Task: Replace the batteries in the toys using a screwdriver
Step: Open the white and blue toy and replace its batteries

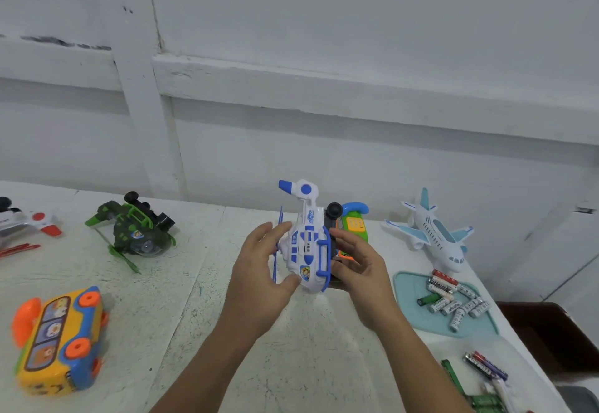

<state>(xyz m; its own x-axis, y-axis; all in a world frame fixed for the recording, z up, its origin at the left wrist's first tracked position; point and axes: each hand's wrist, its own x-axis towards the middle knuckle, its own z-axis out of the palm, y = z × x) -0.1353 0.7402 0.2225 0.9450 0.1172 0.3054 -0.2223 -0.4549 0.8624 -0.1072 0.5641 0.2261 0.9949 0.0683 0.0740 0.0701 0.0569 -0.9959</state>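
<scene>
Toy helicopter [308, 244], white and blue, held between my two hands over the table [181, 299]
My left hand [259, 270] lies against its rotor side with fingers straight and thumb under the nose; my right hand [359, 270] curls round its dark underside by the blue skid. It is tilted, tail pointing up and away from me. Loose batteries [453, 299] lie on a teal tray [408, 296] to my right
</scene>
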